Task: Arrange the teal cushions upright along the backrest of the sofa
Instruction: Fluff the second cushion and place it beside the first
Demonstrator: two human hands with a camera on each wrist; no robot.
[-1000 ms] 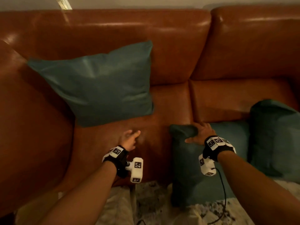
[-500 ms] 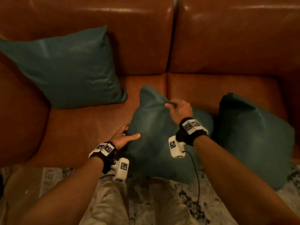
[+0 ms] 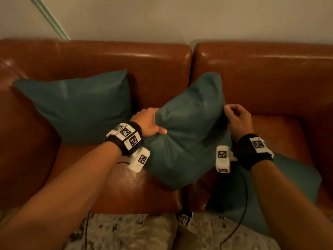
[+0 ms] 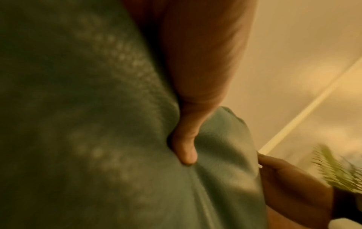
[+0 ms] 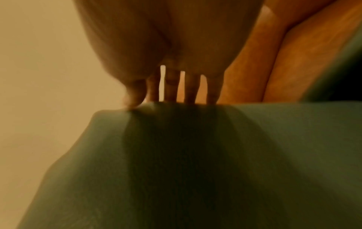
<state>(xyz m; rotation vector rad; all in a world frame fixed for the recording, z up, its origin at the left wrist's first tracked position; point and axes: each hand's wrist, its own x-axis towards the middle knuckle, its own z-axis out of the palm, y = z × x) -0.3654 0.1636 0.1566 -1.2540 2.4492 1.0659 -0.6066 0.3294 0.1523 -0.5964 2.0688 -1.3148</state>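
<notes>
A teal cushion (image 3: 187, 130) hangs tilted above the seam between the two seats of the brown leather sofa (image 3: 100, 56), one corner pointing up at the backrest. My left hand (image 3: 149, 123) grips its left edge, thumb pressed into the front (image 4: 186, 148). My right hand (image 3: 236, 118) pinches its right edge, fingers curled over the rim (image 5: 172, 93). A second teal cushion (image 3: 81, 107) leans upright against the left backrest. A third teal cushion (image 3: 288, 192) lies at the front of the right seat, partly hidden under my right arm.
The right backrest (image 3: 270, 74) has nothing against it. A pale wall (image 3: 180, 18) rises behind the sofa, with a green strip (image 3: 50, 17) at the left. A patterned rug (image 3: 126, 231) lies below the seat front.
Both hands have lifted the middle cushion off the front of the seat and carried it up and back toward the backrest. The left hand went from touching its side to gripping it.
</notes>
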